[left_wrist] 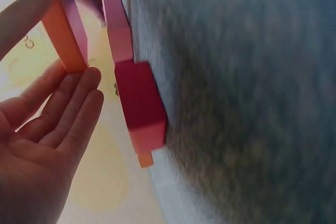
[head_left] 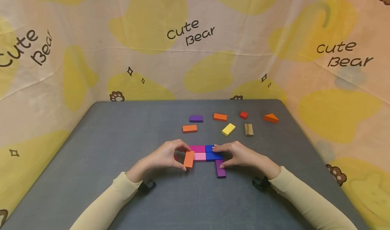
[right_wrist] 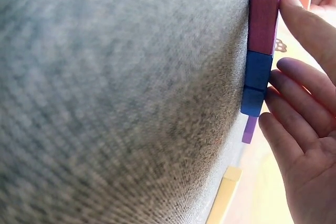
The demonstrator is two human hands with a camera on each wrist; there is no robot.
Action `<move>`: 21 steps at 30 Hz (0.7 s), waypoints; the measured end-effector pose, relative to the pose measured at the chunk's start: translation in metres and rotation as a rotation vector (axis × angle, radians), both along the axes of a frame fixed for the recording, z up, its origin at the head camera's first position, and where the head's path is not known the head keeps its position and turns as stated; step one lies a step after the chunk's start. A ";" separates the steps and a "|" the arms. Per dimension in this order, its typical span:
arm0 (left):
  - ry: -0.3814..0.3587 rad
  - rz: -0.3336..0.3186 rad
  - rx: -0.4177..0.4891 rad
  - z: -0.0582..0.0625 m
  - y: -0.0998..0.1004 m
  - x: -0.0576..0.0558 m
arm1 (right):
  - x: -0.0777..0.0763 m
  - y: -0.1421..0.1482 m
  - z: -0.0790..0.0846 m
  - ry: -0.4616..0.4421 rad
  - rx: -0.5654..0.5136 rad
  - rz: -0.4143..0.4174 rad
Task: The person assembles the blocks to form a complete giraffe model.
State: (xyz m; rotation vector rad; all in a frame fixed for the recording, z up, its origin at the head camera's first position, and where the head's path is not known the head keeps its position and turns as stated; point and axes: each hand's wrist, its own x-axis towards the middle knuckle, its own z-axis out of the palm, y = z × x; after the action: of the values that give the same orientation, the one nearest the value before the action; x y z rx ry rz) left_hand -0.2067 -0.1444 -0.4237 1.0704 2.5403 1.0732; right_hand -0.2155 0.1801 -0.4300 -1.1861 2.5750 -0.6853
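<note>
My left hand [head_left: 166,154] pinches an orange block [head_left: 189,159] between thumb and fingertips; the left wrist view shows it raised off the table. Below it in that view lies a red block [left_wrist: 139,98], mostly hidden by the hand in the head view. Flat on the table, a magenta block [head_left: 197,149] and a pink block [head_left: 199,157] adjoin two blue blocks [head_left: 214,156]. A purple block [head_left: 220,172] extends toward me from the blue ones. My right hand [head_left: 243,155] touches the blue blocks with its fingers and the purple block with its thumb.
Farther back on the grey table [head_left: 137,128] lie another purple block [head_left: 196,119], two orange blocks [head_left: 190,128], a yellow block [head_left: 228,129], a wood-grain block [head_left: 248,129], a small red block [head_left: 243,115] and an orange triangle [head_left: 271,118]. Patterned cloth [head_left: 201,67] surrounds the table.
</note>
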 end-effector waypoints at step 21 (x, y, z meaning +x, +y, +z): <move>0.019 -0.068 -0.105 -0.004 0.010 0.013 | 0.000 0.000 0.001 -0.009 -0.012 0.005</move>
State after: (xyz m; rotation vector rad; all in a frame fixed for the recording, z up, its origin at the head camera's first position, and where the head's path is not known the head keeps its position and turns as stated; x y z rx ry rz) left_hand -0.1942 -0.1341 -0.4279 1.1350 2.5244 0.9065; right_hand -0.2151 0.1798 -0.4287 -1.1901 2.5637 -0.7044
